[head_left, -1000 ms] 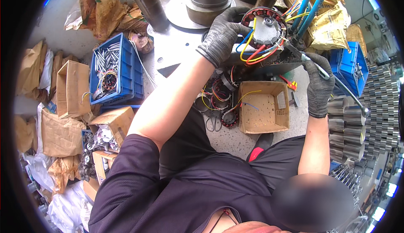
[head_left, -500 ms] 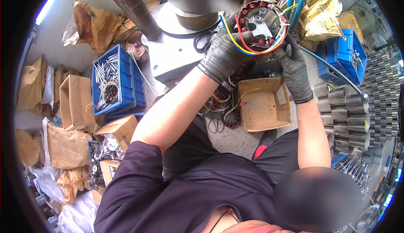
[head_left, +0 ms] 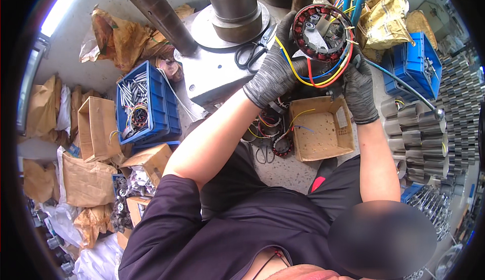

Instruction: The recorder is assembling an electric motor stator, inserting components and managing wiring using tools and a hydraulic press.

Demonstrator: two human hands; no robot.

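Note:
A ring-shaped motor stator [head_left: 323, 55] with dark red windings is held up in front of a press. My left hand [head_left: 275, 75], in a dark grey glove, grips its left side, thumb at the front. The similarly gloved fingers of my right hand [head_left: 359, 93] close on its lower right edge, partly hidden behind it. Red, yellow and blue lead wires [head_left: 323, 84] loop beneath the ring between both hands. Through its opening show a metal plate and a round bearing. A pair of black-handled scissors [head_left: 248, 56] lies on the press base, beside my left hand.
The pale press base [head_left: 212, 75] and thick steel columns [head_left: 156, 14] stand ahead. An open cardboard box [head_left: 321, 143] sits below my hands, beside more wired stators [head_left: 283, 146]. A blue crate [head_left: 164, 103] of metal rods is at left; stacked metal cylinders [head_left: 417, 143] stand right.
The view has shifted slightly. The stator has moved a little to the right in the picture and tilted, and its wires hang lower. The scissors show more fully now.

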